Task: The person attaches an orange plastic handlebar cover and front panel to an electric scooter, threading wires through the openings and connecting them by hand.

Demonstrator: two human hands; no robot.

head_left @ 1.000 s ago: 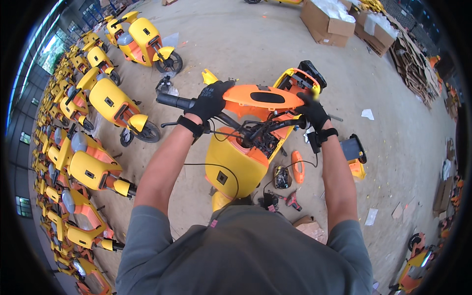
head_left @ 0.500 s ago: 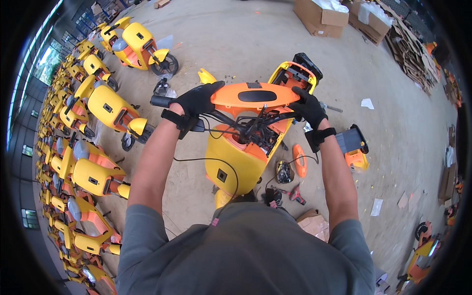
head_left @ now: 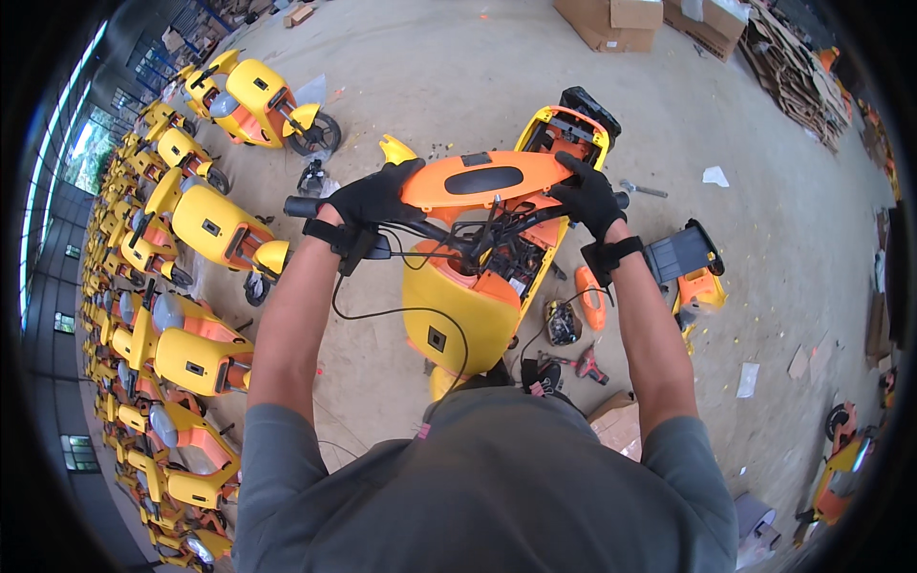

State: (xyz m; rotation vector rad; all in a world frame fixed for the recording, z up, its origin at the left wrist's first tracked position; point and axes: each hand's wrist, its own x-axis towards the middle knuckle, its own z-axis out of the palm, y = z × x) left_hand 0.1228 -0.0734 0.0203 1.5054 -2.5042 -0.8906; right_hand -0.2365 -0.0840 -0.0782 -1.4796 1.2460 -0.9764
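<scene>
Pinching, with black-gloved left hand (head_left: 375,197) and right hand (head_left: 589,199), opposite ends of an orange cover (head_left: 484,180); holding it over the handlebar (head_left: 427,229) of a yellow scooter (head_left: 458,320); working near a red drill (head_left: 589,366) on the floor (head_left: 401,95), with parked scooters (head_left: 212,227) along the left.

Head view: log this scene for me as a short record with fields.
Left hand: black-gloved, gripping the left end of the orange panel
Right hand: black-gloved, gripping the panel's right end
Panel: long, curved, with a dark oval in the middle
Beneath: yellow scooter with exposed wiring
Floor, right of scooter: red-and-black power drill, elongated orange part
Left side: rows of yellow scooters
Upper right: cardboard boxes
</scene>
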